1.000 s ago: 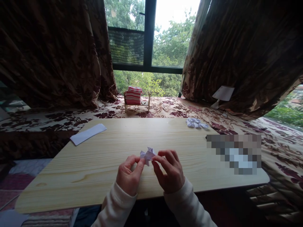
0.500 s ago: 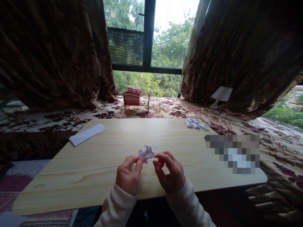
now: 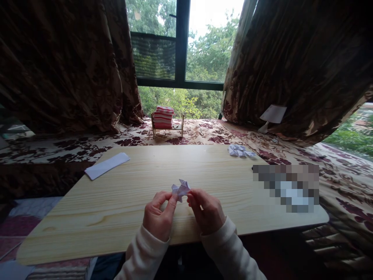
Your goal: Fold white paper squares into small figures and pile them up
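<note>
A small white origami figure (image 3: pixel 183 188) with several pointed flaps is held up above the near middle of the table. My left hand (image 3: pixel 159 214) pinches its left side between thumb and forefinger. At its right edge, my right hand (image 3: pixel 208 212) is closed, with forefinger and thumb tips at the paper; its other fingers curl in. The fingertips partly hide the figure's lower right side.
A stack of white paper strips (image 3: pixel 107 166) lies on the pale wooden table (image 3: pixel 140 171) at the left. Several folded white paper pieces (image 3: pixel 239 151) sit at the far right edge. Behind are a small wooden rack (image 3: pixel 182 126) with striped cloths (image 3: pixel 163 118) and a white lamp (image 3: pixel 273 114).
My right hand has moved slightly left, and its thumb and forefinger have closed in at the origami figure's right edge. The left hand keeps its pinch.
</note>
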